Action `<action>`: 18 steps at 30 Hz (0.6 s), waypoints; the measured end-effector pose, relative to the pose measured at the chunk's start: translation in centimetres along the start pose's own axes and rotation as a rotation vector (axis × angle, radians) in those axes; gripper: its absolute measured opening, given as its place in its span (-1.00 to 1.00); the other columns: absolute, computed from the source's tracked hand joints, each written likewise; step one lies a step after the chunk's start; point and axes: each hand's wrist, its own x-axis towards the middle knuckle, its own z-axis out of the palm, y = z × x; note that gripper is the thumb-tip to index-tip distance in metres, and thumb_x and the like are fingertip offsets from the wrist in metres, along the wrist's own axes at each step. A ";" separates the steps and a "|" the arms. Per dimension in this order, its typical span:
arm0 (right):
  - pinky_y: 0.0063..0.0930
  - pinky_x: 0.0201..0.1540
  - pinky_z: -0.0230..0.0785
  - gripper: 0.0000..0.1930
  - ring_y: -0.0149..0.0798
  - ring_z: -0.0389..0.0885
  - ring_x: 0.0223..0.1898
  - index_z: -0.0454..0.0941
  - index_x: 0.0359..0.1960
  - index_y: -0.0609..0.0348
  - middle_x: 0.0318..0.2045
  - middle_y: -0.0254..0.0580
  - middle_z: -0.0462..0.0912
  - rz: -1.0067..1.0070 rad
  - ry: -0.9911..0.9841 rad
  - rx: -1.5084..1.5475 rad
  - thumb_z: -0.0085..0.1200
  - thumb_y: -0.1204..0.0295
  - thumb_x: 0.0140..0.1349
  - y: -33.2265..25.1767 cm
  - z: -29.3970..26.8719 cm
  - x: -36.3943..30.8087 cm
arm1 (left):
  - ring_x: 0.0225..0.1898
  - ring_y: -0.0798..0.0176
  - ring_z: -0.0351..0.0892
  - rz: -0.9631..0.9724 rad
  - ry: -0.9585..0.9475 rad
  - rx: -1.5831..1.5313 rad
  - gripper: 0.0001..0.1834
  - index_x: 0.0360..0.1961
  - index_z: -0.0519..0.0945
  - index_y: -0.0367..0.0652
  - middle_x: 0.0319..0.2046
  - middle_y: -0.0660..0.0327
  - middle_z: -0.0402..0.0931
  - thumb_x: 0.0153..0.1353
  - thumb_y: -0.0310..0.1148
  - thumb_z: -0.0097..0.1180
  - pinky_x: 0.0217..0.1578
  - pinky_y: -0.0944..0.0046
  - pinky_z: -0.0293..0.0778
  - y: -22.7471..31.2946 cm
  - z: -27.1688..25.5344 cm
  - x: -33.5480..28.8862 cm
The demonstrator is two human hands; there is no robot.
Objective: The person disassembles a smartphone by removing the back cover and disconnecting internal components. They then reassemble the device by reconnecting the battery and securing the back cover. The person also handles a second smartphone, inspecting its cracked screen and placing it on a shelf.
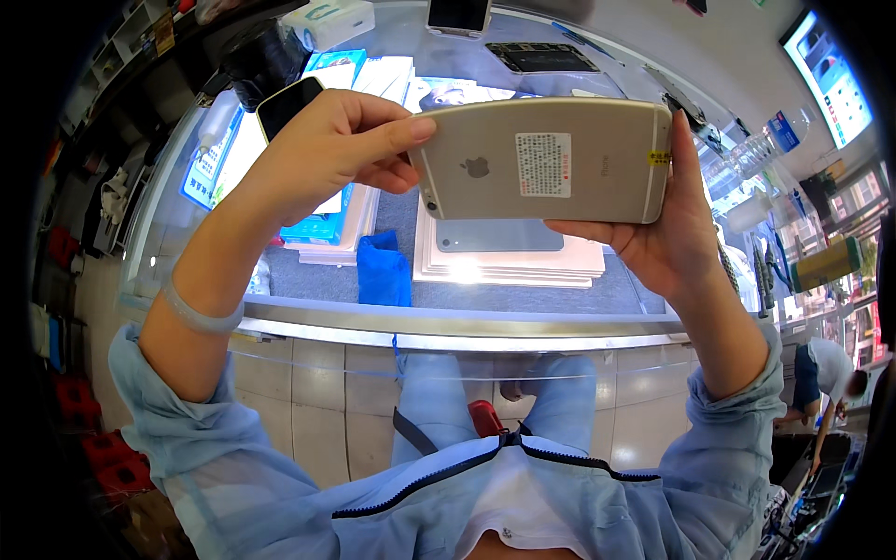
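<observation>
A gold smartphone is held up sideways over the counter, its back toward me, with a white printed sticker in the middle and a small yellow label at the right end. My left hand pinches its left end between thumb and fingers. Around the right end wraps my right hand, fingers along the lower edge and one up the side. Below lies a flat pale blue-grey phone-shaped panel on a stack of white boxes. A crumpled blue cloth rests beside that stack.
A glass-topped counter spans the front. Blue and white boxes, a dark phone and a black bag are at left. An opened phone lies at the back, a clear bottle at right. Another person bends down far right.
</observation>
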 end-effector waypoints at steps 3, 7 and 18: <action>0.01 -0.06 0.51 -0.24 0.12 0.42 0.09 0.06 0.28 0.12 0.14 0.19 0.29 0.027 0.017 -0.025 -0.58 -0.22 0.27 -0.1 0.1 -0.1 | -0.55 0.48 0.58 0.005 -0.013 -0.026 -0.63 -0.21 0.58 -0.36 -0.53 0.17 0.57 0.20 -0.19 0.12 -0.48 0.56 0.56 -0.2 0.0 0.0; 0.02 -0.05 0.50 -0.24 0.10 0.42 0.09 0.05 0.28 0.14 0.15 0.18 0.29 0.039 0.032 -0.039 -0.59 -0.22 0.27 -0.2 0.1 0.0 | -0.57 0.50 0.56 -0.005 -0.036 -0.010 -0.64 -0.23 0.58 -0.35 -0.53 0.18 0.57 0.21 -0.19 0.11 -0.54 0.58 0.52 0.0 -0.1 0.1; -0.06 -0.07 0.51 -0.31 -0.04 0.56 -0.05 0.23 0.15 0.25 -0.02 0.06 0.47 -0.308 0.102 -0.125 -0.44 -0.16 0.30 -0.4 3.1 -2.2 | -0.20 0.32 0.51 0.094 0.159 -0.149 -0.48 -0.09 0.51 -0.21 -0.26 0.20 0.49 0.22 0.07 0.00 -0.21 0.38 0.48 1.0 1.7 -2.2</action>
